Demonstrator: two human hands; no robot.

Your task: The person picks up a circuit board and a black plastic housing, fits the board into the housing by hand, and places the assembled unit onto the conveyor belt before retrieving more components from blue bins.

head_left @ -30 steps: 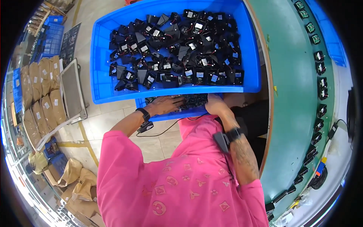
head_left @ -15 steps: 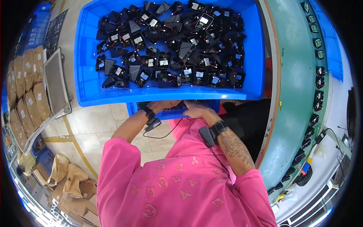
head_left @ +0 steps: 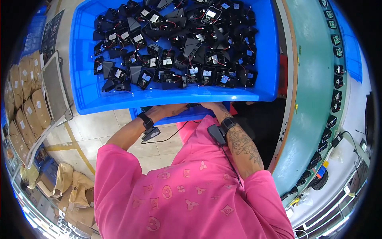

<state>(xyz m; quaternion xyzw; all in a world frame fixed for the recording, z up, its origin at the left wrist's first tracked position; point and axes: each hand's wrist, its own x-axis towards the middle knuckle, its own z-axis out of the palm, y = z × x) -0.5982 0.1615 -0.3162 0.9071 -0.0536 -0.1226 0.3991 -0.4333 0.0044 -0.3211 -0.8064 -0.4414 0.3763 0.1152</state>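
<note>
A large blue bin [head_left: 175, 96] fills the upper middle, loaded with black plastic housings [head_left: 167, 61] that carry white or bluish labels and thin red wires. Below its near wall, part of a second blue bin [head_left: 181, 118] shows. Both my hands reach into this lower bin, beneath the upper one. Of my left hand [head_left: 172, 110] only the back and wrist side are visible, next to some dark parts. My right hand [head_left: 213, 106] disappears under the upper bin's edge past the wrist. The fingers of both are hidden, so what they touch cannot be made out.
To the right runs a long green worktable [head_left: 312, 103] with a row of small black units [head_left: 336, 101] along its far side. At left stand a metal-framed trolley [head_left: 55, 85] and stacked brown paper packages [head_left: 30, 111]. Opened cartons [head_left: 77, 209] lie at lower left.
My right hand has gone farther under the upper bin's edge; its fingers were partly visible before. The whole view has shifted slightly, with the upper bin now a little higher and farther left.
</note>
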